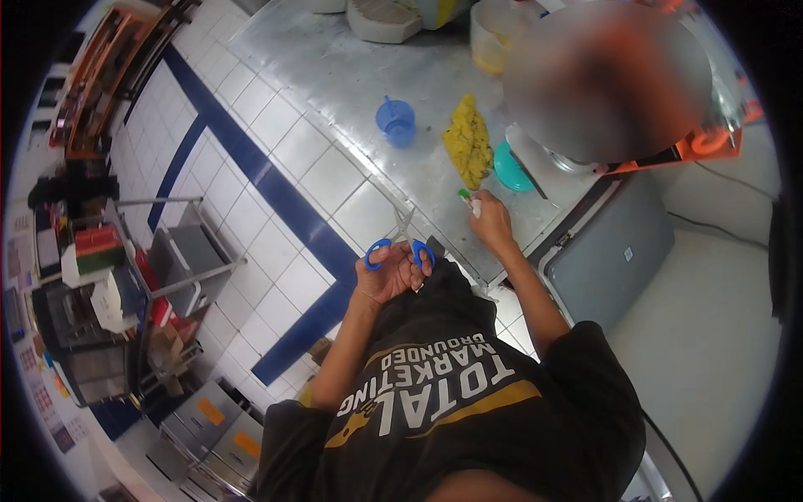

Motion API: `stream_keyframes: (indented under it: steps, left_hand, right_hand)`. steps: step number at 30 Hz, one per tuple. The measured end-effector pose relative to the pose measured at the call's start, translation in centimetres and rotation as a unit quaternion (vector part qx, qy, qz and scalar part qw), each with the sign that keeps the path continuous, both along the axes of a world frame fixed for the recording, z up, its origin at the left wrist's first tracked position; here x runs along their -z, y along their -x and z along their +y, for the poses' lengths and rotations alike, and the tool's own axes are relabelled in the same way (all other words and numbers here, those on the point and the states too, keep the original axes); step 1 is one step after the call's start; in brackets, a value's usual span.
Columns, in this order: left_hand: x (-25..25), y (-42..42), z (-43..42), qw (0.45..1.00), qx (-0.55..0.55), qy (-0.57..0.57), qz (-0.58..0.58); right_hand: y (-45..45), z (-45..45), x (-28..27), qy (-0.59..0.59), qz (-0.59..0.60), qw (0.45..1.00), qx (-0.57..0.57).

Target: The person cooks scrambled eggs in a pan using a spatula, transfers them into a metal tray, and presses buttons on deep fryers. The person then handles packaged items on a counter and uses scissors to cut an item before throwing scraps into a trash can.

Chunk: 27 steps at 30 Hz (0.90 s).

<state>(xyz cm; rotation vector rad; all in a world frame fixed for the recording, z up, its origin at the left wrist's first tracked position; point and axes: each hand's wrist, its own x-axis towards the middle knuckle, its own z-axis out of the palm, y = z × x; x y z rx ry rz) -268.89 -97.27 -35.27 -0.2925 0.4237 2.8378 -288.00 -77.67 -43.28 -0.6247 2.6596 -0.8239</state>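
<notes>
Blue-handled scissors (pixel 403 227) are held in my left hand (pixel 391 274), in front of my body, with their blades spread and pointing away from me. My right hand (pixel 491 219) is closed on a small white and green item (pixel 473 202) at the metal table (pixel 351 79). Just beyond that hand lies a crumpled yellow cloth (pixel 468 144). A teal bowl (pixel 511 167) sits to the right of the cloth. On the table to its left stands a clear blue cup (pixel 395 122).
A large blurred round area covers the table's right part. Beyond the cloth is a yellowish container (pixel 492 42). A grey case (pixel 615 259) stands right of my right arm. Tiled floor and a wheeled cart (pixel 186 255) are at the left.
</notes>
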Motion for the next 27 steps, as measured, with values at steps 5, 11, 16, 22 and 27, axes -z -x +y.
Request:
stream_keyframes:
  steps: [5, 11, 16, 22, 27]
  left_hand:
    - [0.0, -3.5, -1.3, 0.999, -0.048, -0.01, 0.004]
    - [0.0, -13.5, -3.8, 0.976, -0.218, 0.022, 0.016]
    - [0.2, -26.2, -5.2, 0.902, -0.422, 0.065, -0.058]
    - [2.5, -43.7, -4.3, 0.712, -0.652, 0.088, -0.246]
    - [5.1, -57.2, -1.5, 0.552, -0.745, 0.019, -0.373]
  right_hand:
    - [-0.5, 0.5, -1.1, 0.154, 0.012, 0.988, -0.001]
    - [-6.6, -6.8, -3.3, 0.193, -0.212, 0.957, -0.033]
    - [-20.8, -18.8, -7.5, 0.138, -0.425, 0.873, -0.196]
    - [-41.5, -28.0, -6.4, 0.012, -0.553, 0.764, -0.332]
    - [-55.4, -33.1, -3.2, -0.076, -0.477, 0.757, -0.441]
